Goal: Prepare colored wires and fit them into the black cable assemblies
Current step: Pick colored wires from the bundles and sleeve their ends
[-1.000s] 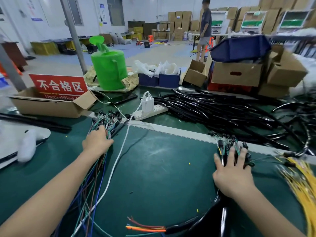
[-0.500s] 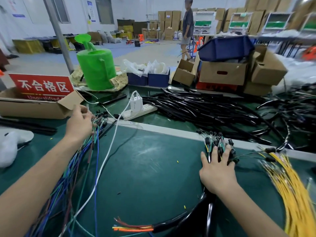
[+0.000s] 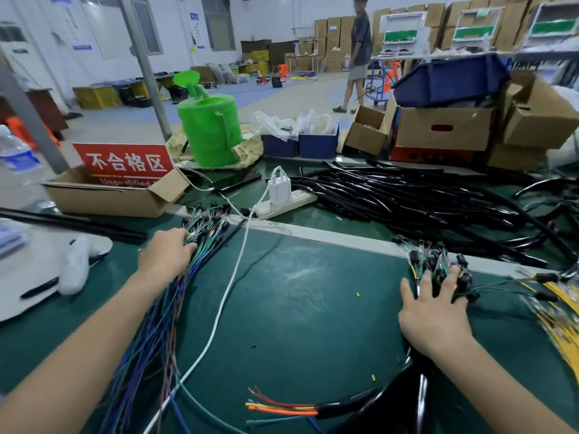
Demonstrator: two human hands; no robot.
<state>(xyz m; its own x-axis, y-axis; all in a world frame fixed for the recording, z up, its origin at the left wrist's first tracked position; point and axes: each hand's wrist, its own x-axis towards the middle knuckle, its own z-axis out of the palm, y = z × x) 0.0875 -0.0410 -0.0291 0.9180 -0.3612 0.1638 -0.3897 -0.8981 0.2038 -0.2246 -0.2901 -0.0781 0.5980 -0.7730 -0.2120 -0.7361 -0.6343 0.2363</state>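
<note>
At nine o'clock on our green mat (image 3: 313, 308), head view: left hand (image 3: 167, 256), fingers bent into the colored wires (image 3: 163, 333); whether they clasp any, we cannot tell. At three o'clock: right hand (image 3: 434, 311), fingers spread flat, pressing the connector ends (image 3: 435, 261) of a black cable assembly (image 3: 376, 399), which runs beneath our wrist toward six o'clock.

Left hand (image 3: 167, 260) down onto colored wires (image 3: 205, 228)
</note>
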